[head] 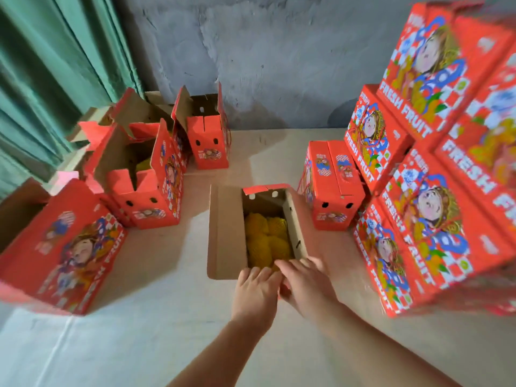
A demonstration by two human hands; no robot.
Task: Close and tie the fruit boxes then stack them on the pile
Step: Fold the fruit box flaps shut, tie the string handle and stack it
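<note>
While flaps stand up, open fruit box (252, 233) at frame centre on the worktop (156, 275), yellow netted fruit (265, 241) inside; left hand (255, 289) and right hand (304, 280) flat, fingers straight, on its near edge; stacked pile (424, 191) at right.

A rough grey plastered wall (279, 51) filled the upper frame; green curtain (55, 79) hung upper left above a pale counter (139, 344).

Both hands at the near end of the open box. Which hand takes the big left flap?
Left. The left hand sits at the open box's near edge, nearest the wide brown flap lying open on that side. The right hand would have to cross over.
</note>
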